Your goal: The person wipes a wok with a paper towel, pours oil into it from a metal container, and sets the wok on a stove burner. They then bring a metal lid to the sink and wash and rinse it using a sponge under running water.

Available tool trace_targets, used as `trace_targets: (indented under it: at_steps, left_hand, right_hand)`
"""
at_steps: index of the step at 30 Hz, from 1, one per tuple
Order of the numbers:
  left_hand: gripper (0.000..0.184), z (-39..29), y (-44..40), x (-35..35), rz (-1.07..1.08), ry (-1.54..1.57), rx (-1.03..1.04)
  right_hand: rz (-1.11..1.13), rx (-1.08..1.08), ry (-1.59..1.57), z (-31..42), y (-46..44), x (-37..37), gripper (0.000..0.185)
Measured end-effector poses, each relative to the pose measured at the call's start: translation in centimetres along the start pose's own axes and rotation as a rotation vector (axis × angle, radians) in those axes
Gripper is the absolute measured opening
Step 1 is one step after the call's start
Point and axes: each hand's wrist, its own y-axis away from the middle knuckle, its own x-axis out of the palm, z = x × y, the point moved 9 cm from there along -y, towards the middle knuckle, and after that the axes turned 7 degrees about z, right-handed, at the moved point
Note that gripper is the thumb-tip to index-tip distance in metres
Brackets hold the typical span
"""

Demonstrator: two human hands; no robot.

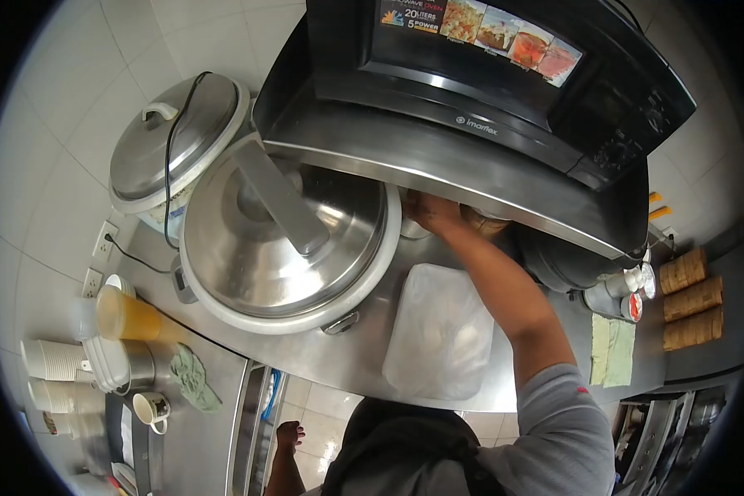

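Note:
My right arm stretches forward beneath a metal shelf point(438, 159). At its end, my right hand point(430, 211) is beside a small metal container point(416, 228), with its fingers mostly hidden by shadow and the shelf edge. I cannot make out whether it grips anything. Left of that hand stands a large rice cooker point(283, 318) with a shiny domed lid. Under my right forearm lies a box covered in translucent plastic point(440, 331). My left hand point(290, 436) hangs low by my side, away from the counter, its fingers loosely apart and holding nothing.
A black microwave point(471, 91) sits on the shelf. Another lidded cooker point(174, 140) is at the back left. On the left counter are a mug point(151, 410), a green cloth point(193, 379), stacked cups point(51, 360) and a yellow-filled container point(127, 314). Bamboo steamers point(693, 299) are at right.

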Motion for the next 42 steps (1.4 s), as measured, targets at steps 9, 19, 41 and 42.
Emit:
trace_targets:
  at_steps: [9,19,41,42]
  left_hand:
    - [0.027,3.1,0.1,0.4,0.016,0.082,-0.049]
    - [0.034,4.2,-0.5,0.5,0.066,0.009,-0.091]
    - [0.022,-6.2,11.6,42.4,0.733,-1.595,0.479]
    - [0.022,-5.2,13.4,45.8,0.781,-1.672,0.545]
  right_hand:
    - [0.001,0.049,0.118,-1.9,-0.8,2.0,0.028]
    - [-0.305,0.529,-0.791,-15.4,5.3,2.1,0.032]
    - [-0.674,0.904,-0.706,-14.2,78.6,-25.9,0.046]
    - [-0.693,0.965,-0.679,-13.9,83.2,-25.5,0.044]
